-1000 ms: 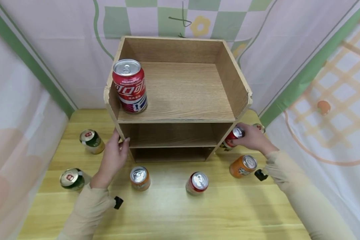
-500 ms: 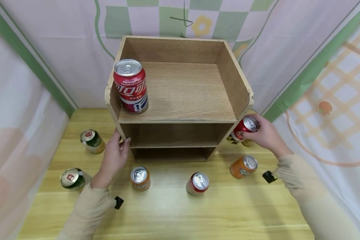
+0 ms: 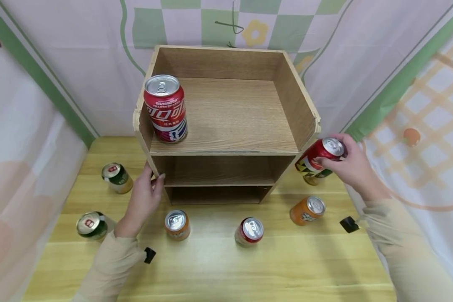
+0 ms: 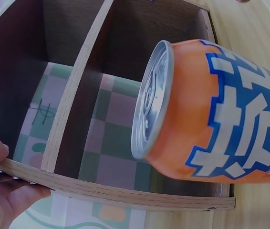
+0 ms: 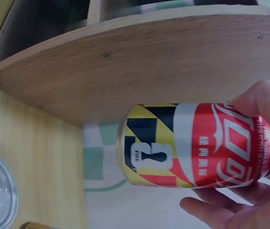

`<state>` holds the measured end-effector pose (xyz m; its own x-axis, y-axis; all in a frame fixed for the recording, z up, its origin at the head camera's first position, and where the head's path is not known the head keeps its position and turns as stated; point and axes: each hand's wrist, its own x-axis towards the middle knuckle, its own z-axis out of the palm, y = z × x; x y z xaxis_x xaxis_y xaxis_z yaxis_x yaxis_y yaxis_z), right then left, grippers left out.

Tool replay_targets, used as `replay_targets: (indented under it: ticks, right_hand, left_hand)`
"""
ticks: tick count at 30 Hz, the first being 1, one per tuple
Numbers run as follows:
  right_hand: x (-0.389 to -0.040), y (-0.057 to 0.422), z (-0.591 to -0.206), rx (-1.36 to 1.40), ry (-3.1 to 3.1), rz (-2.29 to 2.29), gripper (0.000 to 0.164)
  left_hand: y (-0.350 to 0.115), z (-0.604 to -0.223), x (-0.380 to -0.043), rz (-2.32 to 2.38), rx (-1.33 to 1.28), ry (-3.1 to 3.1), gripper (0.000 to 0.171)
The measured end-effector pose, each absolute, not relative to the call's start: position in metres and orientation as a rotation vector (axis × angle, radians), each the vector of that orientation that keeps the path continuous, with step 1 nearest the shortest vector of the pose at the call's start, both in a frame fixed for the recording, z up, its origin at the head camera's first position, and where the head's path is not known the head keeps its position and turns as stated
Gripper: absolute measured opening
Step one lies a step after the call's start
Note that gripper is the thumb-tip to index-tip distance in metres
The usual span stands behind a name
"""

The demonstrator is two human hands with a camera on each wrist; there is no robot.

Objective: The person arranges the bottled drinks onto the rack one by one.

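A red soda can [image 3: 317, 157] with a yellow-and-black checked lower part is gripped near its top by my right hand [image 3: 356, 167], raised beside the shelf's right side. In the right wrist view the can [image 5: 197, 145] is apart from the wooden side panel [image 5: 125, 67]. My left hand [image 3: 143, 201] pinches the left side panel of the small wooden shelf [image 3: 226, 153]; the left wrist view has its thumb inside and fingers outside [image 4: 25, 195]. On the top level, at the left, stands another red can [image 3: 166, 111].
Orange cans stand before the shelf [image 3: 177, 225] and at its right [image 3: 307, 210]. A red can [image 3: 249, 232] stands front centre. Two green-and-gold cans [image 3: 117, 178] are at the left. A gold-bottomed can [image 3: 313, 179] is partly hidden behind the held one.
My right hand has lifted the red can up and to the right, away from the table beside the shelf. My left hand keeps its place on the panel.
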<state>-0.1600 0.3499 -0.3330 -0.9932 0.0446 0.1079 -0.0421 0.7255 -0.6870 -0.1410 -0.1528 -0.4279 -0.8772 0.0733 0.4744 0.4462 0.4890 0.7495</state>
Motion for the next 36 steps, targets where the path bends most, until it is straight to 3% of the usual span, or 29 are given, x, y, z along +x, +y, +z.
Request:
replay_targets:
  ticks: [16,36]
  right_hand:
    - [-0.137,0.355,-0.289,-0.073,-2.653,1.215,0.057]
    - [-0.105,0.35,-0.215,0.056,-2.572,1.32,0.067]
  left_hand:
    - [-0.151,-0.43,-0.142,-1.346,-0.439,-2.354,0.037]
    - [-0.151,-0.431,-0.143,-1.33,-0.446,-2.342,0.037]
